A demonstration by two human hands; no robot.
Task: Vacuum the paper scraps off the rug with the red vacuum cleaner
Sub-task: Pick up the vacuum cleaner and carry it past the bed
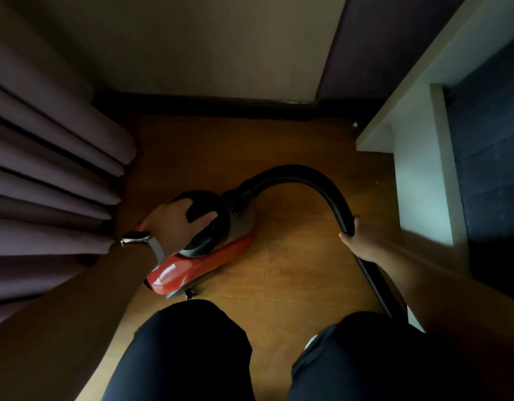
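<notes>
The red vacuum cleaner (192, 267) stands on the wooden floor in a corner, with a black round top and a grey front. My left hand (174, 224), a watch on its wrist, lies over the black top with thumb and fingers spread on it. A black ribbed hose (313, 178) arches from the vacuum's front to the right and down. My right hand (357, 241) grips this hose partway along. No rug or paper scraps are in view.
Purple curtains (47, 169) hang at the left, close to the vacuum. A white desk or shelf unit (418, 157) stands at the right. A dark skirting board (206, 105) runs along the far wall. My knees in dark trousers (192, 351) fill the foreground.
</notes>
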